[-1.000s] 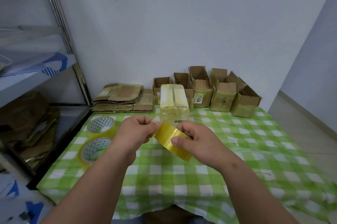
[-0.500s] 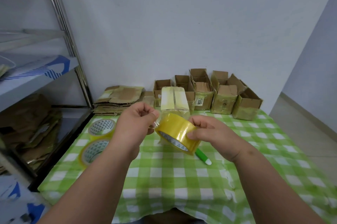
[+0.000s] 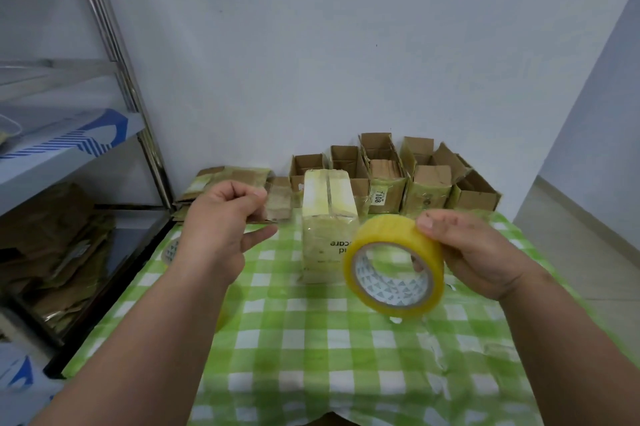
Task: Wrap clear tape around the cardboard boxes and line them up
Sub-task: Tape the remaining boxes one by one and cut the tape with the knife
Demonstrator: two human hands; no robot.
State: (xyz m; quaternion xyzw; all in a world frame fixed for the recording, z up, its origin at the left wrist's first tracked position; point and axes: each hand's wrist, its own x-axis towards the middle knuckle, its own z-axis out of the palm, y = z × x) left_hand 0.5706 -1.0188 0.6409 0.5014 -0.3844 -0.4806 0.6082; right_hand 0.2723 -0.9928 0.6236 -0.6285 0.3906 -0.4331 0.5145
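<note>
Right hand: the right hand [image 3: 478, 252] sits right of centre, fingers curled round the tape roll [image 3: 394, 266], thumb on its outer face and fingers reaching into the core.
Tape roll: yellow-tinted clear tape, held in the air above the checked cloth, its open core turned toward the camera; it overlaps the lower right corner of the wrapped box in the picture.
Left hand: the left hand [image 3: 221, 228] is left of centre, fingers curled with thumb and forefinger pressed together; it may be pinching the free end of the tape, but no strip can be made out between the hands.
Change: half a second ago the two hands were close together at the roll; now they are well apart, the roll carried toward the right of the frame and the left hand drawn away to the left.
Wrapped box: the taped cardboard box [image 3: 329, 228] stands upright on the green checked tablecloth [image 3: 311, 339], centre frame, between the two hands and behind them.
Row of boxes: open cardboard boxes [image 3: 408, 179] are lined up along the wall at the table's back edge.
Flattened cardboard: a stack [image 3: 228, 179] lies at the back left of the table.
Shelving: a metal rack [image 3: 104, 44] fills the left edge of the frame.
</note>
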